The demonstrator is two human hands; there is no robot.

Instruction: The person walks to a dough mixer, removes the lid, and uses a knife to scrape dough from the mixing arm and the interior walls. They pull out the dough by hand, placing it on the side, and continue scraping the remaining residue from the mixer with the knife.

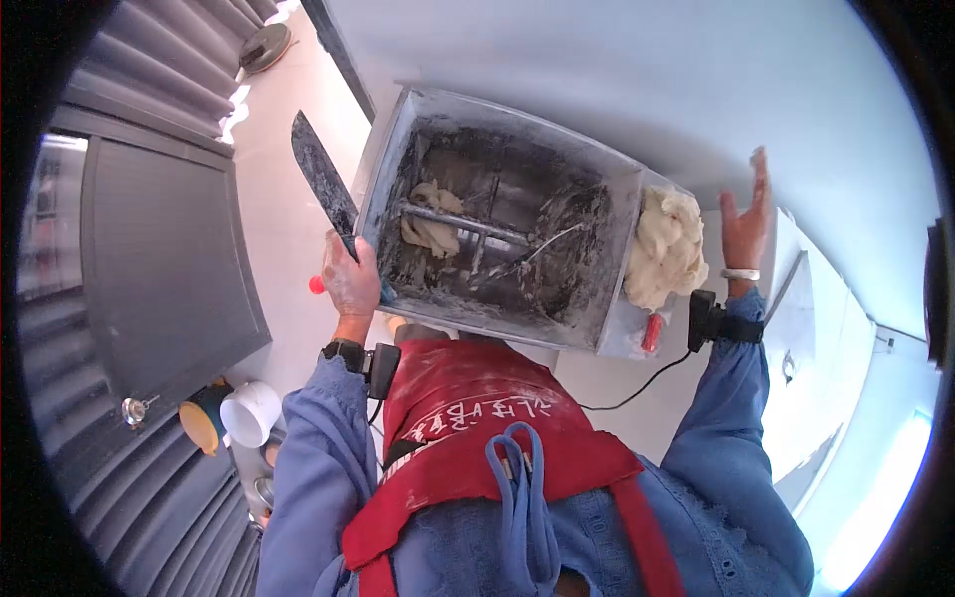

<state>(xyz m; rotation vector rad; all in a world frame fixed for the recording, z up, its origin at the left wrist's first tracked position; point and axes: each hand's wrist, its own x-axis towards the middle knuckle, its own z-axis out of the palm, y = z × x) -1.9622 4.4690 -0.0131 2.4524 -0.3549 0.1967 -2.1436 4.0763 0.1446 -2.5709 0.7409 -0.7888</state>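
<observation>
My left hand (pixel 352 279) is closed round the handle of a broad dark blade (pixel 323 174), beside the left wall of a metal mixing trough (pixel 624 234). The blade points up and away to the left. Inside the trough, a lump of dough (pixel 433 221) clings to a metal mixing bar (pixel 468 224). A larger pile of pale dough (pixel 665 247) rests on the ledge at the trough's right end. To the right of that pile my right hand (pixel 748 224) is raised, fingers apart, holding nothing. Whitish residue marks my left hand.
A red object (pixel 652 333) sits below the dough pile. At the left are a grey cabinet door (pixel 164 239), a white bucket (pixel 250 414) and a yellow container (pixel 202 424). A round dark object (pixel 265 48) lies at the top left.
</observation>
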